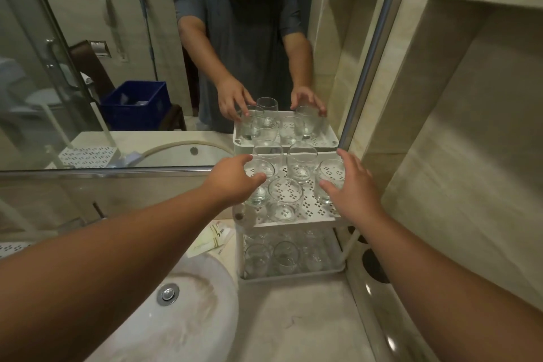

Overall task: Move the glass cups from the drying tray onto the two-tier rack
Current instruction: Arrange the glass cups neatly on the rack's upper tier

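A white two-tier rack (pixel 293 222) stands on the counter against the mirror. Several clear glass cups stand on its perforated top tier, among them one at the front middle (pixel 285 200). My left hand (pixel 232 182) grips the cup at the tier's left side (pixel 260 195), thumb in front and fingers behind. My right hand (pixel 355 188) holds the cup at the right side (pixel 330 173) between thumb and fingers. Both cups rest upright on the tier. More cups (pixel 286 256) fill the lower tier. A corner of the perforated drying tray (pixel 14 247) shows at the far left.
A white sink basin (pixel 176 317) lies to the left of the rack, with paper sachets (pixel 214 239) between them. The mirror (pixel 117 67) is right behind the rack and a tiled wall (pixel 440 126) closes the right side. Marble counter (pixel 293 317) lies in front.
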Tool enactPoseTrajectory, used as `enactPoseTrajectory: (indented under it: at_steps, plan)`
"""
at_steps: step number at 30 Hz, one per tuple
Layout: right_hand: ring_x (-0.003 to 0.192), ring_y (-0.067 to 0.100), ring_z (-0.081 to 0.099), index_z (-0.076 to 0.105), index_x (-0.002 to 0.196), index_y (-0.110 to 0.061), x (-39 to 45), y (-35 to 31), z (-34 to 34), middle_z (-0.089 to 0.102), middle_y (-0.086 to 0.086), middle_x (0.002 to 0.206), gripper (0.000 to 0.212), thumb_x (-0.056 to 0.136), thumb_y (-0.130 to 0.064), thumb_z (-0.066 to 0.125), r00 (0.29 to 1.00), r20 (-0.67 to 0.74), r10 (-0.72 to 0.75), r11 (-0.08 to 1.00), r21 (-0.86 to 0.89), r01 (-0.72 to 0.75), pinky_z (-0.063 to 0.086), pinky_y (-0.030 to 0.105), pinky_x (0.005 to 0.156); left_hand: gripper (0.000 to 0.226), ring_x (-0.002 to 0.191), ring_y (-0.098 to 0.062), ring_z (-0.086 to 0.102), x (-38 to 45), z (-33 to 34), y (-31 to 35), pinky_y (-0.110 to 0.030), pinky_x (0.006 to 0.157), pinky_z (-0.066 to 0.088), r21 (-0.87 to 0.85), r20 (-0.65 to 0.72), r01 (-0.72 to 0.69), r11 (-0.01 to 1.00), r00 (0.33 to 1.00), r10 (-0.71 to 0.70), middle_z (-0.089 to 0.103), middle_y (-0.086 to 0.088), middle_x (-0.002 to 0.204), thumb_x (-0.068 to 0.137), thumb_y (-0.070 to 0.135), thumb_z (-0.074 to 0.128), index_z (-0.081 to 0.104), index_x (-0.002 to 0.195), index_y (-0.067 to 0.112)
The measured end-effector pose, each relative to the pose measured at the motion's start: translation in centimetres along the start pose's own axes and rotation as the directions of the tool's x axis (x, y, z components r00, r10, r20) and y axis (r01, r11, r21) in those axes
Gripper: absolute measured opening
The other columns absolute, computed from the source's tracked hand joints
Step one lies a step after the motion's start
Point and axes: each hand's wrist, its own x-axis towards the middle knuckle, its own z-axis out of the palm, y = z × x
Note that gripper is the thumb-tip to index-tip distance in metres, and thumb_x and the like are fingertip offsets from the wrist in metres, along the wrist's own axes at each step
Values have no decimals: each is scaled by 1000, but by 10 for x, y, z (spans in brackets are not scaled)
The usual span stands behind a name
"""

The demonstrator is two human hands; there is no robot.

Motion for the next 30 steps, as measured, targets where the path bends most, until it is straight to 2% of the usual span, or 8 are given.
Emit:
enactPoseTrajectory:
  at_steps: [3,5,11,17,21,26,28,30]
  plan:
    - [135,22,37,29,146,-29,2,4,6,38,2,150,73,86,-35,70,1000,-5,23,994,108,-22,37,40,107,71,128,-26,55,4,0,0,-39,99,48,30,15,-9,1000,1000,8,55,-7,144,89,54,66,44,148,23]
    - [132,21,40,28,146,-31,2,4,5,40,3,147,76,84,-35,72,999,-33,43,992,118,-39,41,41,105,71,126,-26,56,6,-1,-1,-39,98,49,50,20,-17,999,1000,16,56,-7,143,89,55,65,44,148,23]
    - [125,24,46,27,146,-34,0,8,-7,45,3,140,80,80,-38,70,997,-33,63,998,-6,-63,46,39,97,69,127,-24,56,11,-3,-3,-38,97,49,57,57,-56,997,997,53,54,-3,145,88,54,66,45,147,22]
    - [117,24,50,33,144,-31,-9,18,-15,50,5,132,79,75,-37,72,994,-79,71,996,-55,-75,40,28,84,70,125,-25,57,15,-4,-5,-37,93,51,8,90,-50,999,995,49,55,-4,143,84,54,67,46,144,26]
    - [124,27,45,29,146,-31,-13,21,-19,45,6,138,81,77,-40,69,989,-74,127,985,-106,-135,41,36,95,72,124,-26,57,16,-2,-6,-38,93,53,-41,105,-41,998,993,45,54,-8,143,81,51,64,44,146,26]
    - [126,32,42,16,147,-34,-13,15,-26,43,8,139,84,78,-47,63,986,23,165,964,-215,-156,43,42,97,78,117,-23,56,17,2,-6,-36,88,46,-131,121,-61,990,990,77,51,-10,145,78,56,55,39,148,25]
    - [126,33,39,15,145,-38,-10,6,-30,43,5,140,82,77,-53,59,991,17,131,944,-307,-120,42,46,98,78,127,-28,51,17,3,-5,-42,97,46,-145,104,-61,988,992,77,46,-11,149,79,59,51,37,149,26]
    - [130,30,36,18,144,-41,-6,-6,-30,40,1,144,78,79,-53,58,1000,-3,26,953,-303,-26,40,48,101,76,134,-31,45,18,2,-4,-46,105,41,-141,90,-62,988,993,75,43,-12,152,81,60,48,37,150,30]
